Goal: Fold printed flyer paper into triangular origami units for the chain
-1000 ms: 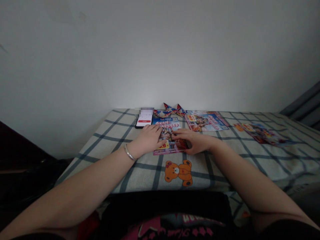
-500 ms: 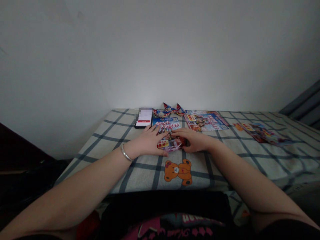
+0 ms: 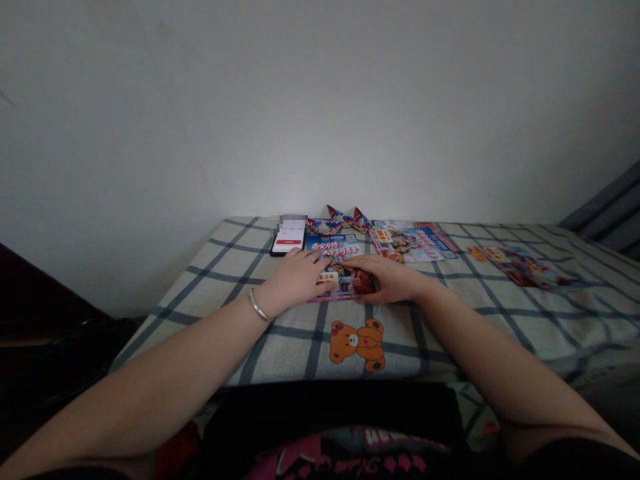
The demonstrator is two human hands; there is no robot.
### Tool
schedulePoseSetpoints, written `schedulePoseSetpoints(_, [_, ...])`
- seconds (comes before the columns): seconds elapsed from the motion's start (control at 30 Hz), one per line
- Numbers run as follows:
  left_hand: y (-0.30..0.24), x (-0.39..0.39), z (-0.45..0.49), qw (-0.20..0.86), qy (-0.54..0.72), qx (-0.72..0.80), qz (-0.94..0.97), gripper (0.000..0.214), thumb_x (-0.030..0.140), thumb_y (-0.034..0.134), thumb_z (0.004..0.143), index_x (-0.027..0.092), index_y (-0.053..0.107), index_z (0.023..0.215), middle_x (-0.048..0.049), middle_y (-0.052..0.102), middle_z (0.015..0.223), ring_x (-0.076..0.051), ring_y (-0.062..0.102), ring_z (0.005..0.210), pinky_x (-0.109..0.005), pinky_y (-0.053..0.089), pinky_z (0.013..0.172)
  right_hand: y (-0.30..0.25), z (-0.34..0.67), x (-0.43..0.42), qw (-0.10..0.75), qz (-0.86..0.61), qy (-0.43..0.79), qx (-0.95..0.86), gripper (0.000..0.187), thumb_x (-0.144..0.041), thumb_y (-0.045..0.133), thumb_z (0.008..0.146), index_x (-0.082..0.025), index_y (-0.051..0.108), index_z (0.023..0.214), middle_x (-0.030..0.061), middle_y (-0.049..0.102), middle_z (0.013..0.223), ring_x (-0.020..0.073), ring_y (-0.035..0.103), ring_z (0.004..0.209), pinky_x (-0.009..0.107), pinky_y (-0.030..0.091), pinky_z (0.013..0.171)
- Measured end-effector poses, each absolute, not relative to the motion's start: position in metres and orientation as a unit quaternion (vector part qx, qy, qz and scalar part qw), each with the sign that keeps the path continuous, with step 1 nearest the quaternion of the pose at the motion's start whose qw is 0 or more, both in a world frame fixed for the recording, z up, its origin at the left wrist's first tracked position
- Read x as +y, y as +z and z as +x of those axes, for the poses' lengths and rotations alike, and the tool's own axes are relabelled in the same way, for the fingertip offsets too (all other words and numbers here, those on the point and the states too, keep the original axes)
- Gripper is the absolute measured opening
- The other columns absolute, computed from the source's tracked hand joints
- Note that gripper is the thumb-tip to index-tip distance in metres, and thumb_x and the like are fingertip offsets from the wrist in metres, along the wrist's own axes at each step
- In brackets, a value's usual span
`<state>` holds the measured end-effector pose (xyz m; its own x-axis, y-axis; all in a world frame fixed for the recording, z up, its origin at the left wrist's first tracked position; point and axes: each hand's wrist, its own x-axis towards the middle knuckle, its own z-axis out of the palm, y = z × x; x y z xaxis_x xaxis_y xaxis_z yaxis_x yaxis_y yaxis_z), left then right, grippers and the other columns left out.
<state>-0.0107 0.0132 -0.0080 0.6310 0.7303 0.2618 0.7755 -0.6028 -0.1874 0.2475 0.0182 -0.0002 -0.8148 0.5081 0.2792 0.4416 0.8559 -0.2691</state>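
A colourful printed flyer (image 3: 336, 250) lies on the checked bedsheet (image 3: 225, 267) in front of me, its near part folded up over itself. My left hand (image 3: 295, 280), with a silver bangle on the wrist, rests flat on the flyer's left side, thumb on the folded flap. On the flyer's right side my right hand (image 3: 387, 279) presses down with its fingers stretched out toward the left. Both hands touch the paper and almost meet over its middle.
A phone (image 3: 289, 237) with a lit screen lies just beyond my left hand. Folded paper shapes (image 3: 340, 219) sit by the wall. Two more flyers (image 3: 413, 241) (image 3: 525, 267) lie to the right. An orange bear print (image 3: 357, 343) marks the sheet near me.
The near edge of the flyer has been folded up and away from me, so the paper looks shorter. Both hands stayed on it, shifting slightly toward the wall.
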Motion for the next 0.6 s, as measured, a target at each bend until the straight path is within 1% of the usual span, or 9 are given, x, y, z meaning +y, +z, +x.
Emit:
schedulePoseSetpoints(0.13, [-0.01, 0.019, -0.012, 0.138, -0.111, -0.431, -0.885, 0.044, 0.052, 0.047, 0.095, 0.02, 0.06, 0.121, -0.0095, 0.067, 0.119, -0.028, 0.059, 0.109, -0.045, 0.033, 0.099, -0.001, 0.249, 0.019, 0.177, -0.264, 0.1, -0.943, 0.081, -0.031, 0.076, 0.074, -0.023, 0.041, 0.146, 0.0116, 0.051, 0.142, 0.0265, 0.047, 0.131, 0.046, 0.037, 0.111])
schedulePoseSetpoints(0.23, [-0.011, 0.023, -0.013, 0.138, -0.122, -0.441, -0.879, 0.043, 0.053, 0.051, 0.093, 0.02, 0.062, 0.117, -0.0094, 0.068, 0.113, -0.028, 0.061, 0.106, -0.045, 0.033, 0.097, -0.002, 0.251, 0.02, 0.179, -0.29, 0.09, -0.936, 0.08, -0.033, 0.076, 0.073, -0.022, 0.042, 0.145, 0.0131, 0.048, 0.145, 0.0276, 0.044, 0.134, 0.047, 0.036, 0.112])
schedulePoseSetpoints(0.33, [-0.011, 0.025, -0.013, 0.134, -0.121, -0.448, -0.875, 0.042, 0.055, 0.054, 0.091, 0.019, 0.064, 0.11, -0.0096, 0.07, 0.106, -0.029, 0.062, 0.102, -0.044, 0.033, 0.094, -0.003, 0.255, 0.021, 0.18, -0.329, 0.079, -0.924, 0.081, -0.037, 0.076, 0.074, -0.024, 0.041, 0.146, 0.0123, 0.042, 0.15, 0.0284, 0.04, 0.137, 0.047, 0.034, 0.114])
schedulePoseSetpoints(0.47, [-0.008, 0.025, -0.012, 0.135, -0.116, -0.455, -0.872, 0.039, 0.055, 0.056, 0.09, 0.018, 0.065, 0.096, -0.0086, 0.071, 0.094, -0.028, 0.063, 0.094, -0.043, 0.034, 0.092, -0.004, 0.26, 0.023, 0.185, -0.348, 0.089, -0.915, 0.091, -0.041, 0.078, 0.071, -0.024, 0.036, 0.149, 0.0118, 0.04, 0.151, 0.0282, 0.038, 0.139, 0.047, 0.033, 0.116])
schedulePoseSetpoints(0.6, [-0.005, 0.026, -0.01, 0.148, -0.123, -0.459, -0.867, 0.035, 0.051, 0.054, 0.092, 0.018, 0.064, 0.09, -0.0076, 0.071, 0.086, -0.026, 0.064, 0.085, -0.042, 0.034, 0.089, -0.003, 0.262, 0.025, 0.18, -0.337, 0.088, -0.92, 0.098, -0.041, 0.081, 0.067, -0.023, 0.033, 0.151, 0.0127, 0.038, 0.152, 0.0284, 0.035, 0.141, 0.047, 0.03, 0.117])
